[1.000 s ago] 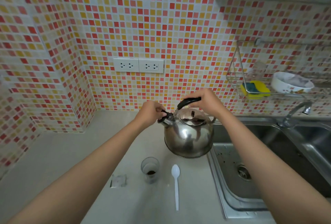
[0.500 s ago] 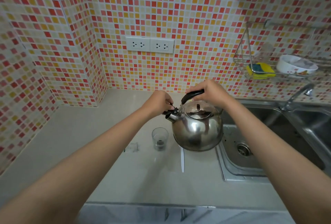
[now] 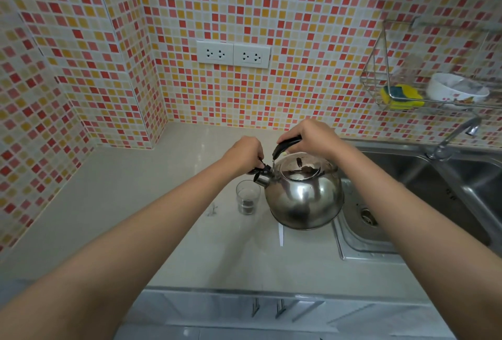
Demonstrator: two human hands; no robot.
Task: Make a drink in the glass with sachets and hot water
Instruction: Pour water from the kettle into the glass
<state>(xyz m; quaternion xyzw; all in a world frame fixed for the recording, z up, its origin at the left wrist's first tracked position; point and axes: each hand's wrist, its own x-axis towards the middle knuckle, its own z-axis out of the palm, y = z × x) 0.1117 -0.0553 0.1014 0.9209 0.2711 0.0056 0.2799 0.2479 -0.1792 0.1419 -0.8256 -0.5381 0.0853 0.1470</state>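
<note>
A steel kettle (image 3: 304,198) hangs above the counter, tilted with its spout over a small clear glass (image 3: 247,197). My right hand (image 3: 307,137) grips the kettle's black handle. My left hand (image 3: 244,153) pinches the black cap at the spout (image 3: 262,176). Dark powder lies at the bottom of the glass. An emptied sachet (image 3: 212,209) lies just left of the glass. A white plastic spoon (image 3: 281,235) lies on the counter, mostly hidden under the kettle.
A steel sink (image 3: 380,220) with a tap (image 3: 453,136) adjoins the counter on the right. A wire rack (image 3: 402,92) on the wall holds a sponge and a white bowl (image 3: 456,91). Two sockets (image 3: 233,53) sit in the tiled wall. The counter's front edge (image 3: 244,289) is near.
The kettle has come down and closer to the glass, its spout now just above the rim. The camera has tipped further down, showing the counter's front edge.
</note>
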